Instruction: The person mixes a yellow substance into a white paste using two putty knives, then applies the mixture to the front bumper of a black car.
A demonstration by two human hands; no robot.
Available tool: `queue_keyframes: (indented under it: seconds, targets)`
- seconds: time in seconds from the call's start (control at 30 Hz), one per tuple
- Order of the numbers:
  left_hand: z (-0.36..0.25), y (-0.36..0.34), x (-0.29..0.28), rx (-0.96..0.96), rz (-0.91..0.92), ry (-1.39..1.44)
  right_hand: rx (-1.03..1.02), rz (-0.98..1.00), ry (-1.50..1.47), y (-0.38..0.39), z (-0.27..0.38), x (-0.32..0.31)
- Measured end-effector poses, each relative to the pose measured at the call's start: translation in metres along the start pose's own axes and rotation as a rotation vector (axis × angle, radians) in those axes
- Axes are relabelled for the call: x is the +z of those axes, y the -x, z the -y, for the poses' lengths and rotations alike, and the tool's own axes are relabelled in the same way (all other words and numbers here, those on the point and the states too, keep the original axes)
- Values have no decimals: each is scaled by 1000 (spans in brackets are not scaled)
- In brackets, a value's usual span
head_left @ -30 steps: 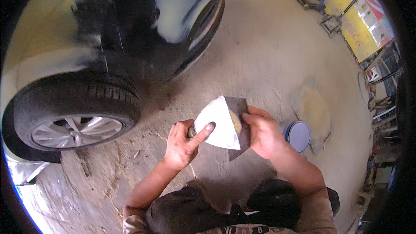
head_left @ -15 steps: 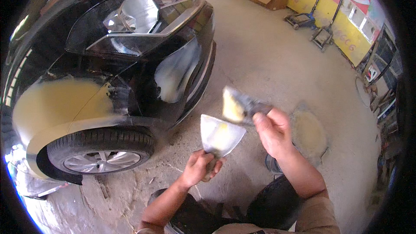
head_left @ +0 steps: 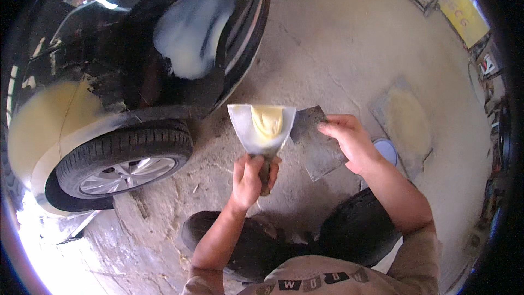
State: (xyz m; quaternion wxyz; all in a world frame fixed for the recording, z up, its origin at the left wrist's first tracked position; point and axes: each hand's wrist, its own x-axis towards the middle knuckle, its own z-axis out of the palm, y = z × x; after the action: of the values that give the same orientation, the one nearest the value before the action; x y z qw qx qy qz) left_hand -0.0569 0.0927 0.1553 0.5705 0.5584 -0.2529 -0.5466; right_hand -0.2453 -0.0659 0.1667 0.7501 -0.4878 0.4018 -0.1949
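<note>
Upright in my left hand (head_left: 251, 183) is a putty knife (head_left: 241, 119), with my fingers closed round its handle. A lump of pale yellow filler (head_left: 267, 123) lies on its wide, light blade. Pinched by one edge in my right hand (head_left: 351, 141) is a thin, dark rectangular spreader (head_left: 319, 155). Its near corner sits beside the knife's blade; I cannot tell whether they touch. To the left is a black car's front corner, with a whitish smoothed patch (head_left: 194, 33) on the bumper and a beige filled patch (head_left: 43, 117) above the wheel (head_left: 125, 164).
A round tin with a pale lid (head_left: 386, 152) stands beyond my right forearm. Farther right, a flat board (head_left: 406, 123) with dried beige filler lies on the cracked concrete floor (head_left: 316, 38). A floor jack (head_left: 424, 0) stands by the yellow wall at the far right.
The yellow filler on the spreader now shows as a lump on the putty knife's blade. The spreader has dropped lower and turned its dark face up. My view has tipped downward.
</note>
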Motion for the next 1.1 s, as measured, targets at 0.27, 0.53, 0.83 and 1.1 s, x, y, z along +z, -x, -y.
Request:
queue_keyframes:
  seconds: [0.27, 0.53, 0.83, 1.1]
  targets:
    - [34, -15, 3, 338, -173, -527, 251, -21, -411, 11, -7, 22]
    - [17, -10, 4, -154, 153, -20, -549, -89, 185, 14, 25, 9]
    - [7, -5, 10, -47, 127, -42, -628, 129, 952, 21, 34, -10]
    - [30, -8, 12, 1024, -129, -1075, 133, 79, -340, 11, -3, 21]
